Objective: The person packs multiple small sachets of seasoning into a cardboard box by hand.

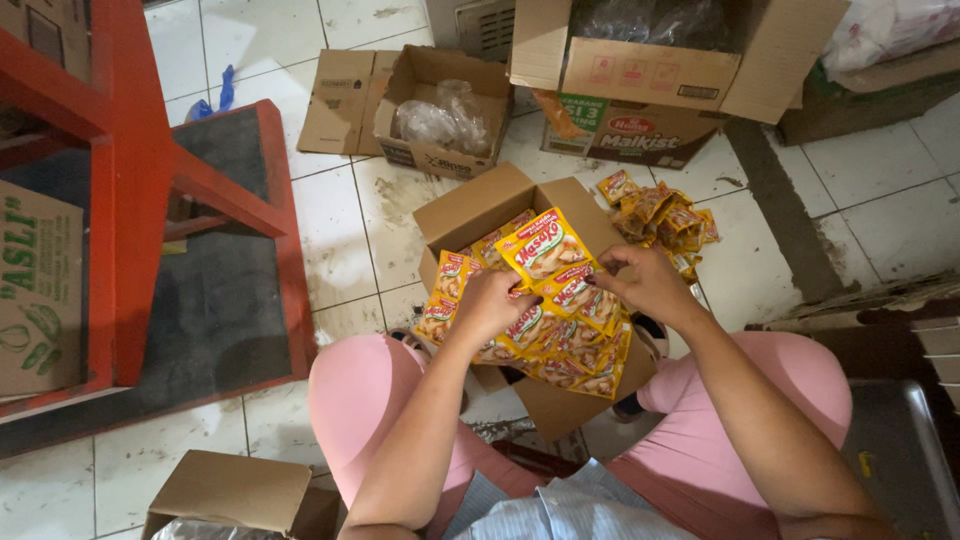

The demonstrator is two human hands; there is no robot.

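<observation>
The person is sitting over an open box (480, 205) on the tiled floor (340, 230), knees in pink to either side. Both hands are gripping a linked strip of yellow sachets (560, 310). The left hand (487, 303) is closing its fingers over the strip's left part; the right hand (640, 280) is pinching the upper right edge, just beside the raised top sachet (543, 246). The strip is lying directly between and under the hands, above the box's mouth, its long axis running from upper left down toward the right knee. The 2 hands are equally near it, and more sachets are showing inside the box beneath.

A loose heap of darker orange sachets (660, 215) is lying on the floor just right of the box. Farther up, a small carton (445, 115) is holding clear plastic bags, and a bigger carton with a red and green label (625, 135) is standing beneath another open carton (650, 65). At left, a red frame (130, 150) is standing beside a brown carton with green print (40, 290).
</observation>
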